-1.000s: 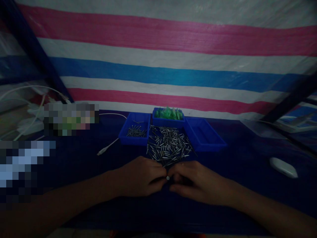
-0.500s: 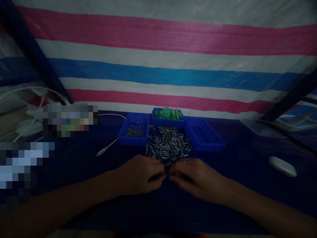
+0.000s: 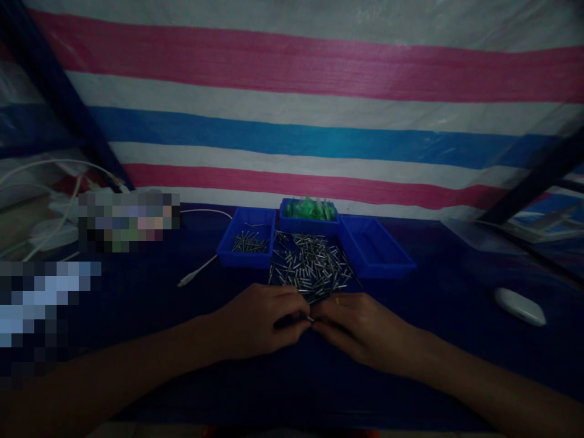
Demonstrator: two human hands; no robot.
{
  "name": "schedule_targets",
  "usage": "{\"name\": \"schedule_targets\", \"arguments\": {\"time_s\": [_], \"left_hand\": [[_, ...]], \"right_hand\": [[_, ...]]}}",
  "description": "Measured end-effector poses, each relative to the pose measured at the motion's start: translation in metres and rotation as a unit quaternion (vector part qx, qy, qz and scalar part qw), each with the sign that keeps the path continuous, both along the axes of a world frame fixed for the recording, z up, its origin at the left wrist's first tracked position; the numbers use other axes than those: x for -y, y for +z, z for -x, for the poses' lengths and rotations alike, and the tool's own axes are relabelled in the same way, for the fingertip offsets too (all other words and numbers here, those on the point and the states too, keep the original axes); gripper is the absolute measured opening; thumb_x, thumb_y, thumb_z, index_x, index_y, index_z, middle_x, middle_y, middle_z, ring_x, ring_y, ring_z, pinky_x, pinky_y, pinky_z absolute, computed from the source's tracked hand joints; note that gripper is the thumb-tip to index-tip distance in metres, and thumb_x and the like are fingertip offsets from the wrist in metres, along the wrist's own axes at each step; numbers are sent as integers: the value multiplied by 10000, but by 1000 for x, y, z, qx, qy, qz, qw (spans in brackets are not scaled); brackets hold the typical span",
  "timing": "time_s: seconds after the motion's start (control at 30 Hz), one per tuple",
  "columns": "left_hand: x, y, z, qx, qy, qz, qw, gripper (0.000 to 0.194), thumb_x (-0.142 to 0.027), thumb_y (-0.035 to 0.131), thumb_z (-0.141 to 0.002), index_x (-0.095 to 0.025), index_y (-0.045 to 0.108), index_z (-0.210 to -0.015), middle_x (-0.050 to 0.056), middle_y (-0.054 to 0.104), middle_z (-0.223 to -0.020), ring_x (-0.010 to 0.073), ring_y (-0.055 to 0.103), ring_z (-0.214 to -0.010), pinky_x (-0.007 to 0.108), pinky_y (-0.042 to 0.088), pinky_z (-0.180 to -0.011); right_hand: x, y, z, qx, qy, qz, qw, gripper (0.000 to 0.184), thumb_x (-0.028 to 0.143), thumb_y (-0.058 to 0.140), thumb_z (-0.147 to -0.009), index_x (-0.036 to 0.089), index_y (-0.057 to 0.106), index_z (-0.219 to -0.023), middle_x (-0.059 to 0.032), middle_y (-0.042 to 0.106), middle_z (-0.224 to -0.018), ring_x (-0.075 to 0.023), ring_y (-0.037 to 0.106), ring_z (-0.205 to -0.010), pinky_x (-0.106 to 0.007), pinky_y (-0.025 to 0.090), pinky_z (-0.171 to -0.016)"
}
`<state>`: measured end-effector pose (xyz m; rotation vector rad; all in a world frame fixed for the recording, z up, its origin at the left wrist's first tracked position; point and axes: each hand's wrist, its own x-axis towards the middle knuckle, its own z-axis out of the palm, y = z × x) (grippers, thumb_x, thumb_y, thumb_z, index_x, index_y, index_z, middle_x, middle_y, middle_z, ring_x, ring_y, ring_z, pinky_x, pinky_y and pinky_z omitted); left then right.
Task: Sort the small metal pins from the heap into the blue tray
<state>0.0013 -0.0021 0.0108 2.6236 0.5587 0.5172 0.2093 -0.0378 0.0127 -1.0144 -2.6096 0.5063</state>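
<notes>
My left hand (image 3: pixel 269 316) and my right hand (image 3: pixel 351 325) meet at the near edge of a heap of metal pins (image 3: pixel 312 261). Both are closed in a pinch, fingertips touching or nearly so. Between them shows the bright end of a small thin metal pin (image 3: pixel 310 319); most of it is hidden by the fingers. A yellow ring (image 3: pixel 337 300) is on a finger of my right hand. Just beyond my left hand stands a blue tray (image 3: pixel 246 260) holding more pins. A second blue tray (image 3: pixel 383 267), with nothing visible inside, lies beyond my right hand.
Behind the heap, a blue box (image 3: pixel 310 226) holds crumpled green plastic pieces (image 3: pixel 310 208). A white cable (image 3: pixel 198 271) lies left of the trays. On the right rests a white rounded object (image 3: pixel 520 306). A striped sheet (image 3: pixel 319 140) hangs behind the dark blue table (image 3: pixel 283 389).
My left hand has shifted slightly right, closing the small gap to my right hand. The pin's end now shows more brightly between the fingertips. The trays and heap look unmoved.
</notes>
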Motion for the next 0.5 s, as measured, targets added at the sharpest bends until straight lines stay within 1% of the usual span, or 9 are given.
{"name": "schedule_targets", "arguments": {"time_s": [0.2, 0.37, 0.43, 0.5], "left_hand": [[-1, -3, -1, 0, -18, 7, 1000, 90, -214, 470, -862, -172, 549, -869, -15, 539, -742, 86, 502, -640, 186, 372, -588], [1, -2, -3, 20, -23, 25, 999, 84, -146, 474, -813, -168, 538, -863, 4, 568, -806, 101, 533, -713, 191, 398, -645], [2, -2, -3, 27, -9, 36, 999, 112, -127, 487, -767, -168, 533, -861, -7, 570, -771, 99, 530, -679, 192, 400, -631], [2, -2, -2, 29, 10, 52, 998, 125, -116, 499, -729, -169, 529, -839, -37, 536, -671, 86, 507, -597, 180, 383, -577]], "right_hand": [[-1, -3, 0, -12, 6, 0, 1000, 176, 235, 436, -906, 150, 588, -885, -31, 599, -762, -121, 557, -682, -234, 414, -618], [-2, -3, -1, -1, 2, 1, 1000, 205, 277, 447, -907, 143, 598, -869, -36, 603, -741, -123, 558, -666, -230, 406, -598], [-3, -2, -1, 5, 1, 7, 1000, 198, 276, 458, -900, 143, 602, -878, -40, 610, -749, -129, 565, -681, -236, 410, -611], [-3, 1, 0, 6, -8, 11, 1000, 189, 280, 473, -890, 143, 602, -872, -39, 613, -746, -132, 568, -677, -238, 409, -609]]}}
